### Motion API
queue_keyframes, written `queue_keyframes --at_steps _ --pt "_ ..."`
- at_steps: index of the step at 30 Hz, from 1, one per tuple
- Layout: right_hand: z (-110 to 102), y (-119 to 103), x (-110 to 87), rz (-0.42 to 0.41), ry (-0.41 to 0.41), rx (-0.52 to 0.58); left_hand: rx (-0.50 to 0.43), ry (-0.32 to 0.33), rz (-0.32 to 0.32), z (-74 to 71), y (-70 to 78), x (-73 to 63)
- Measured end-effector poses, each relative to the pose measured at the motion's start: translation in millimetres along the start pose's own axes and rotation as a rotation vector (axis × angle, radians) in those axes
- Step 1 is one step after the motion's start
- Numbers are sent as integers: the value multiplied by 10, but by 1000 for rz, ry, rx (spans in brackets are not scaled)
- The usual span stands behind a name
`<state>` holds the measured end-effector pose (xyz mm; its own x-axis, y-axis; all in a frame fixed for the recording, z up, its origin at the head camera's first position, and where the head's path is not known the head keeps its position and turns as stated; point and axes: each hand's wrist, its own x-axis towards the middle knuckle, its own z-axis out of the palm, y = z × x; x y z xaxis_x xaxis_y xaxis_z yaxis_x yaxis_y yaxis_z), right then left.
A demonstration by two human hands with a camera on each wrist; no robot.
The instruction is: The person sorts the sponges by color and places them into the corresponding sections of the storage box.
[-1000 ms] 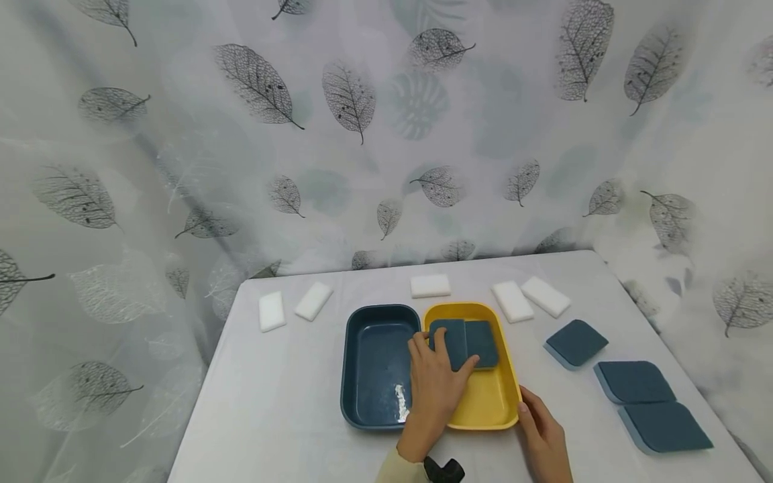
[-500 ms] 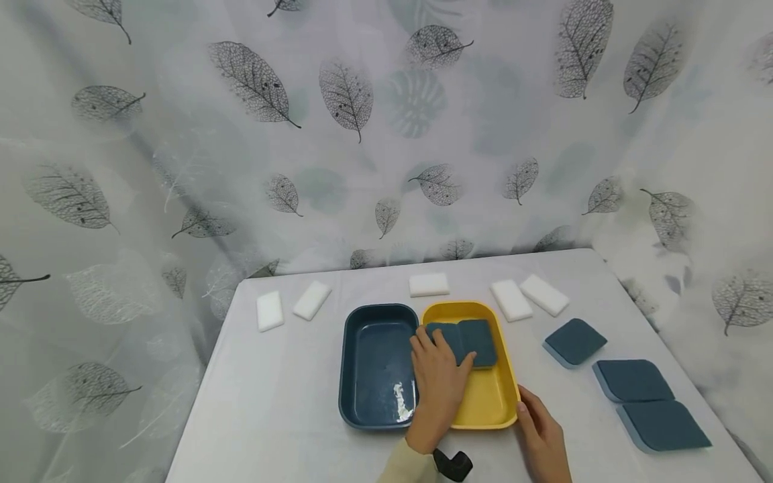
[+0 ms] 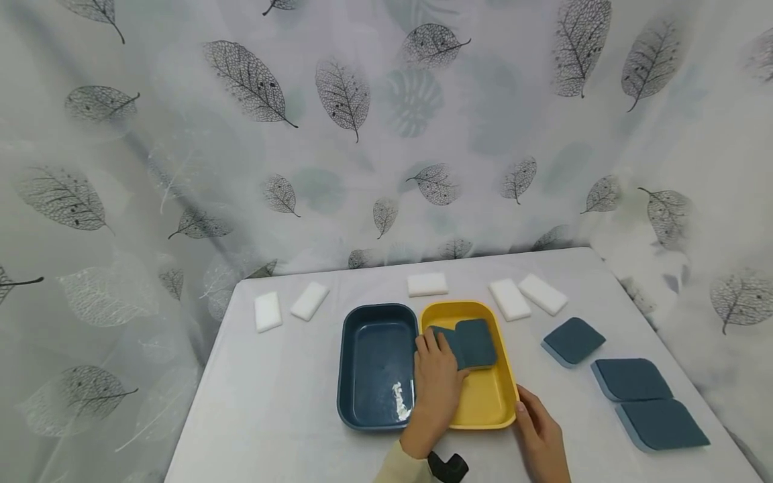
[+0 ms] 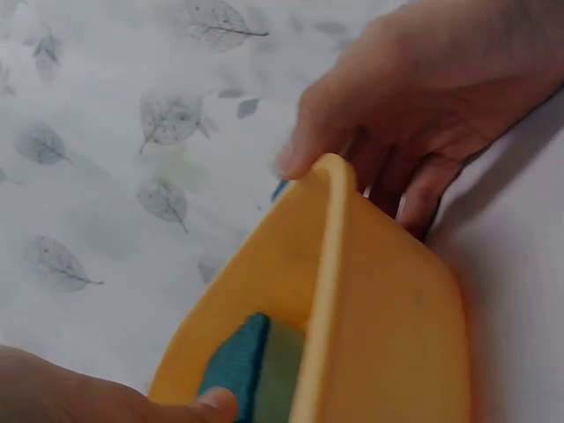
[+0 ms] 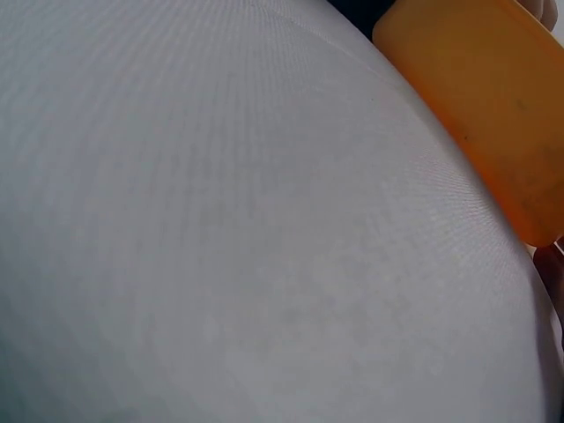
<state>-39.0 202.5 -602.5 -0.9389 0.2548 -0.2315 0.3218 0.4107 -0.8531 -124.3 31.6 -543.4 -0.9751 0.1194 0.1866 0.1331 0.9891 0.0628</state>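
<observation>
Two dark teal sponges lie side by side in the far half of the yellow tub. My left hand reaches into the tub and grips the left sponge, its thumb near that sponge's front edge. Beside it, the right sponge lies by the far right wall. My right hand holds the tub's near right side. In the left wrist view, the thumb of the right hand hooks over the rim, fingers against the outer wall. Part of the left sponge is hidden under my left hand.
Left of the yellow tub stands a dark blue tub with nothing in it. Three more teal sponges lie on the right: one farther back, two nearer. Several white sponge blocks lie along the table's back.
My left hand's spread fingers have drawn in around the left sponge, which now sits tilted and lower against the right one. The right hand keeps its place on the tub.
</observation>
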Motion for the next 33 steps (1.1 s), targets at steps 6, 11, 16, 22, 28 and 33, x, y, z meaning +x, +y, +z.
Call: queue_keyframes --at_steps 6,11,16,22,28,33 --pt "1 7 6 -5 7 -1 103 -11 109 -123 -90 -20" --pt "0 12 3 -8 14 -2 112 27 161 -57 -138 4" --pt "-5 3 1 4 1 2 97 31 170 2 -134 13" --pt "-12 5 5 19 -19 1 49 -33 160 51 -101 25" --pt "-14 13 7 18 -15 -5 78 -4 148 113 -60 29" --pt "-11 23 2 -1 4 -25 99 61 142 162 -48 30"
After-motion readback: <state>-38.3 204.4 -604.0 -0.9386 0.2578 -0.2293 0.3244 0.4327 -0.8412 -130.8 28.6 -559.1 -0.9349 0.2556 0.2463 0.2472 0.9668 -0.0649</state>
